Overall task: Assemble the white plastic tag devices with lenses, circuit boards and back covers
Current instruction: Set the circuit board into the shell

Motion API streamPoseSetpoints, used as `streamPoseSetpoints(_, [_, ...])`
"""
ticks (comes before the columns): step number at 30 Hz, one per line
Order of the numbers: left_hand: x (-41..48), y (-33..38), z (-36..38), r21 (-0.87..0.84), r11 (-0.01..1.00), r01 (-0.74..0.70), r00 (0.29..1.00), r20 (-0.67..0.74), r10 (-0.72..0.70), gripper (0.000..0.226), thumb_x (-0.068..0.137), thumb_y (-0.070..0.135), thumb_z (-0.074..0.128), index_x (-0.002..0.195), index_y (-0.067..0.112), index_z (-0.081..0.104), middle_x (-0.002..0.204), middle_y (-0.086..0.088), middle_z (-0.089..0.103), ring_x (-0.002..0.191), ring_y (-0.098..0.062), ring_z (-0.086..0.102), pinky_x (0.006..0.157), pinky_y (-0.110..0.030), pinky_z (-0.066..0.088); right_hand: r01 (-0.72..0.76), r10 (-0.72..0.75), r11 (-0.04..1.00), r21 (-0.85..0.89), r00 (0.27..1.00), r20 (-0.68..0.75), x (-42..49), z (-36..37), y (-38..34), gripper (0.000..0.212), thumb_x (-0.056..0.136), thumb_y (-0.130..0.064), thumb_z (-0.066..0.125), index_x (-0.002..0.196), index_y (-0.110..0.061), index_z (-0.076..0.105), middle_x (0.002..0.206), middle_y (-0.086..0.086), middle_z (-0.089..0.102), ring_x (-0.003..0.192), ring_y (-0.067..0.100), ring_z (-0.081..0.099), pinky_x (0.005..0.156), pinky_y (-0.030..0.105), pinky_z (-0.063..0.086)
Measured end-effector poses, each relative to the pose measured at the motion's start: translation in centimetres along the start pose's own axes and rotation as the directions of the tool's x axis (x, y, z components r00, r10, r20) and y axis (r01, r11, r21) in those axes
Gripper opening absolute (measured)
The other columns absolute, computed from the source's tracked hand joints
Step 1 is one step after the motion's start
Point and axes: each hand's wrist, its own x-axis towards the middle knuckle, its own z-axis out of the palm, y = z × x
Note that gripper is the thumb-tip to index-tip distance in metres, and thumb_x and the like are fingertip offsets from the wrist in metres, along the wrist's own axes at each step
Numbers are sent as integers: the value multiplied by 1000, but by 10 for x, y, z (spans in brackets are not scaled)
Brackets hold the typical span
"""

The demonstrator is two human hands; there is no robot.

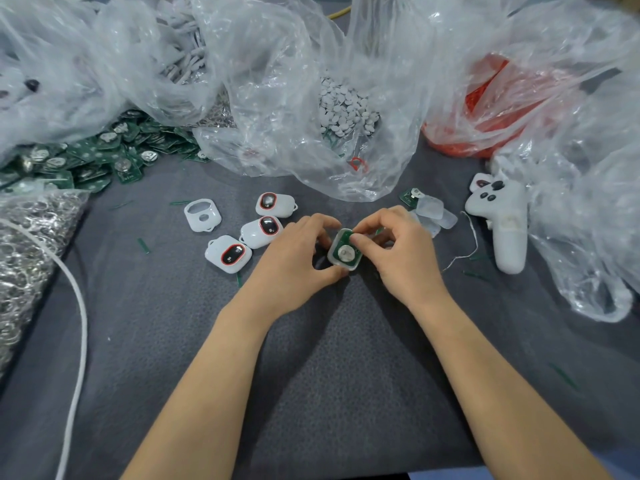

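Observation:
Both hands meet at the middle of the grey mat over one white tag shell (345,251) that shows a green circuit board with a round silver cell inside. My left hand (298,259) grips the shell from its left side. My right hand (394,251) pinches the board's upper edge with thumb and forefinger. Three tags with red-ringed dark lenses lie to the left: one (275,204), one (260,231), one (228,253). An empty white shell (202,214) lies beside them. Translucent back covers (433,211) and a loose board (410,195) lie to the right.
A heap of green circuit boards (86,157) lies at the back left. Clear plastic bags hold white discs (346,105), red parts (485,109) and metal rings (24,244). A white controller (502,220) lies at the right. A white cable (78,306) runs down the left.

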Motion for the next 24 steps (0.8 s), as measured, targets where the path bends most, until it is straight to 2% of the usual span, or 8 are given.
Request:
streamPoseSetpoints(4, [0,2,0,20,1000,-6,1000,4,5,53,76,28,78,122,21,54,98,6,56,85,-10,46,76,-20,37,31,-32,999,-35,999,-7,-1,1,-2,12,80,-8,74,77,-17,66,81,-7,55,70,-9,51,65,4,37])
streamPoseSetpoints(10, [0,3,-1,42,999,-5,1000,20,4,50,76,28,77,121,20,56,104,3,58,89,-12,48,80,-24,40,44,-45,998,-49,999,-9,-1,2,-3,11,80,-7,73,79,-16,67,79,-8,57,70,-7,52,65,5,37])
streamPoseSetpoints(18, [1,3,0,68,998,17,1000,5,-18,50,78,33,76,123,21,56,103,4,57,88,-11,47,77,-21,36,63,-62,995,-75,998,10,0,4,-4,9,81,-6,72,81,-13,67,82,-3,58,69,-4,52,64,5,37])
streamPoseSetpoints(21, [2,7,5,103,993,64,997,-41,-60,48,83,35,71,126,19,57,99,5,52,90,-16,49,82,-26,38,75,-74,994,-81,997,19,0,4,-4,7,80,-6,72,82,-11,67,84,-2,58,72,-6,51,64,5,38])
streamPoseSetpoints(24, [2,12,9,127,988,89,995,-50,-83,38,85,31,69,120,18,61,98,4,49,96,-21,50,89,-36,40,56,-55,996,-67,998,18,0,4,-3,11,80,-7,73,83,-14,66,87,-1,58,68,0,52,64,6,38])
